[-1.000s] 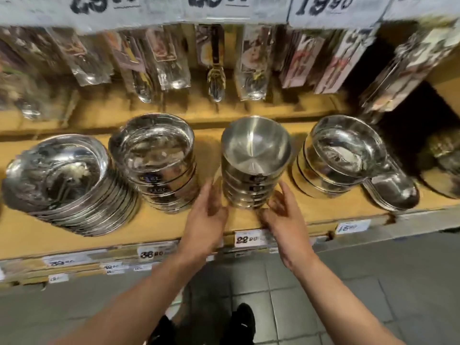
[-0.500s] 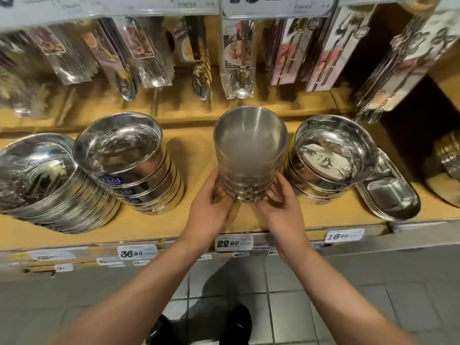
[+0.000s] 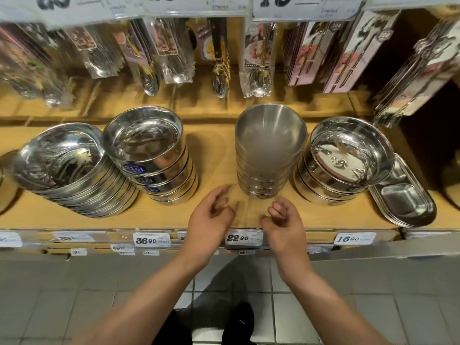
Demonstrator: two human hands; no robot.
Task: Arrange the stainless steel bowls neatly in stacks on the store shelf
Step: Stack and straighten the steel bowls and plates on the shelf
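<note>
Four bowl stacks sit on the wooden shelf (image 3: 216, 155). From the matte stack (image 3: 270, 150) at centre: a shiny stack (image 3: 151, 155) at 9 o'clock, a leaning stack (image 3: 72, 170) further out at 9, and a right stack (image 3: 346, 160) at 3.

Matte stack stands upright, approx 7 bowls nested, rims aligned. Shiny stack shows approx 5 bowls w/ blue stickers reading "316L". Leaning stack has too many thin rims to count; it tips toward 9. Right stack shows approx 3 bowls, top one tilted. At its 4 o'clock lies a small pile of divided trays (image 3: 405, 202); count unclear.

Price tags on the shelf edge: "36 90" (image 3: 151, 239) below the shiny stack, "22 90" (image 3: 244, 237) below the matte stack, "16 90" (image 3: 354, 238) toward the right. Others too blurred to read. Bigger signs overhead are cut off.

Packed spoons (image 3: 220, 78) and other cutlery packs hang at 12 o'clock.

Left hand (image 3: 211, 217) and right hand (image 3: 283, 220) hover just in front of the matte stack at 6 o'clock, apart from it. Fingers on both are loosely curled, holding nothing.

Grey tiled floor (image 3: 373, 295) below, w/ two dark shoes at 6.
</note>
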